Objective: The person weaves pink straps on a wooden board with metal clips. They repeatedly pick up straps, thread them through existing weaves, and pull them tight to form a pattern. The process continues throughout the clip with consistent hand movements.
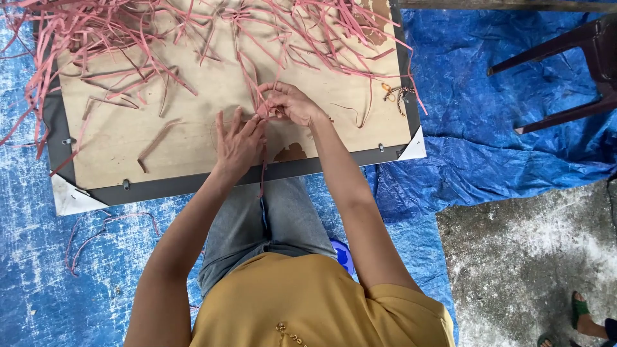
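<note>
Pinching pink strips (273,106): right hand (289,103) clamped; left hand (239,142) fingers spread, just below, on board (180,138).

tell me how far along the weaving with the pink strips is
Early, it seems. Done: only a small woven knot under the right hand on the wooden board. In hand: the right hand pinches strips there while the left hand presses flat beside it. Left: most pink strips lie loose and unwoven across the board's far edge.
</note>
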